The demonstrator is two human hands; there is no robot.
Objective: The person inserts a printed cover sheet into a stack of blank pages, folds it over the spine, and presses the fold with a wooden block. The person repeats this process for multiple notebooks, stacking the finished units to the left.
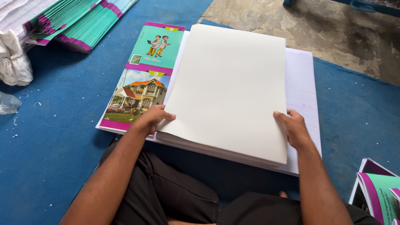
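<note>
On a blue mat (50, 137), near the person's lap, a stack of blank sheets (229, 91) lies on ruled paper (302, 87). At its near left corner the left hand (152, 118) grasps the stack's edge, fingers curled on top. At its near right edge the right hand (293, 127) rests flat against the stack, fingers loose; whether it grips is unclear. Left of the stack a printed cover (143, 79) lies flat, partly under the sheets. Far left sits a fanned pile of booklets (75, 23); more booklets (377, 187) lie near right.
</note>
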